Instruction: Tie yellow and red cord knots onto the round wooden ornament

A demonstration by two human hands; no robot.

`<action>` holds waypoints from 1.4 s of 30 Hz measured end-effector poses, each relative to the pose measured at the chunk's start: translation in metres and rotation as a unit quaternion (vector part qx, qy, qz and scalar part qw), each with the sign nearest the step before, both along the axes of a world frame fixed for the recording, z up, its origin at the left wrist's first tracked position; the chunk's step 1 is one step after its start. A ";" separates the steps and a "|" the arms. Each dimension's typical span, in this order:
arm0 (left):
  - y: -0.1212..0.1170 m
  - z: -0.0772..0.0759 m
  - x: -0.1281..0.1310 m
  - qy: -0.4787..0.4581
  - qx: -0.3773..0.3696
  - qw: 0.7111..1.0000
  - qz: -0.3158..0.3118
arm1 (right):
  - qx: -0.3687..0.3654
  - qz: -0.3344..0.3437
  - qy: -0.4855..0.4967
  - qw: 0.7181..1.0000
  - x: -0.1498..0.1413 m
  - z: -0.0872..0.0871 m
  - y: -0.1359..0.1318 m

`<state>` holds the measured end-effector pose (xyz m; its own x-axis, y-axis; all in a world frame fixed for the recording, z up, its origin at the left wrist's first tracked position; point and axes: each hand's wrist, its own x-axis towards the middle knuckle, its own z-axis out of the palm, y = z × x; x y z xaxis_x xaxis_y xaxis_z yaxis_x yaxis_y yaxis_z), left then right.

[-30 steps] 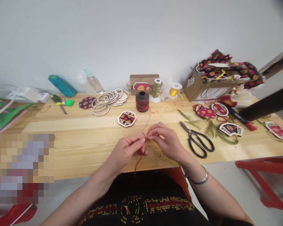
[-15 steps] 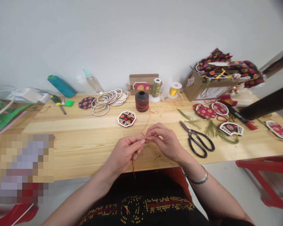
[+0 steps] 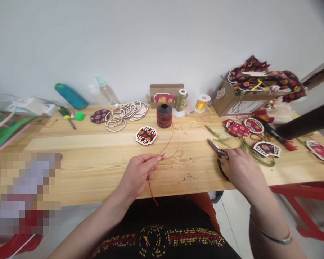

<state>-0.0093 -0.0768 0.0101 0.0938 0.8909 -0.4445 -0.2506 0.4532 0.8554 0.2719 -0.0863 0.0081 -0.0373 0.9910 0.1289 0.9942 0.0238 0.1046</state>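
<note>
My left hand (image 3: 140, 172) pinches a thin red thread (image 3: 169, 155) near the front of the wooden table (image 3: 97, 169). The thread loops to the right of my fingers, runs back to a black spool wound with red thread (image 3: 164, 116), and a short end hangs below my palm. My right hand (image 3: 239, 168) lies over the handles of black scissors (image 3: 214, 147), fingers curled around them; the blades stick out to the left. A round ornament with red and black fabric (image 3: 146, 135) lies in front of the spool.
Several wooden rings (image 3: 125, 114) lie at the back left, beside a teal bottle (image 3: 71, 97) and a spray bottle (image 3: 105, 91). Green (image 3: 180, 101) and yellow spools (image 3: 201, 103) stand behind. A cardboard box of fabric (image 3: 245, 97) and several finished ornaments (image 3: 266, 148) crowd the right. A red stool (image 3: 307, 205) stands lower right.
My right hand let go of the thread and moved right onto the scissors. The left hand keeps its pinch, and the thread now lies in a loose loop on the table.
</note>
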 end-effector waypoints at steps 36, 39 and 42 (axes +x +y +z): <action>-0.001 0.007 0.000 0.015 0.014 1.000 0.019 | -0.211 0.162 0.584 0.767 -0.046 0.021 -0.024; -0.002 0.010 -0.001 0.020 0.023 0.999 0.017 | -0.272 0.184 0.575 0.749 -0.056 0.029 -0.026; -0.003 0.011 -0.002 0.022 0.032 0.999 0.011 | -0.290 0.182 0.559 0.755 -0.061 0.034 -0.026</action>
<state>-0.0110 -0.0798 0.0212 0.0566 0.9192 -0.3897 -0.2216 0.3922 0.8928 0.2113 -0.1127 0.0421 -0.5099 0.8434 -0.1696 0.3703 0.0372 -0.9282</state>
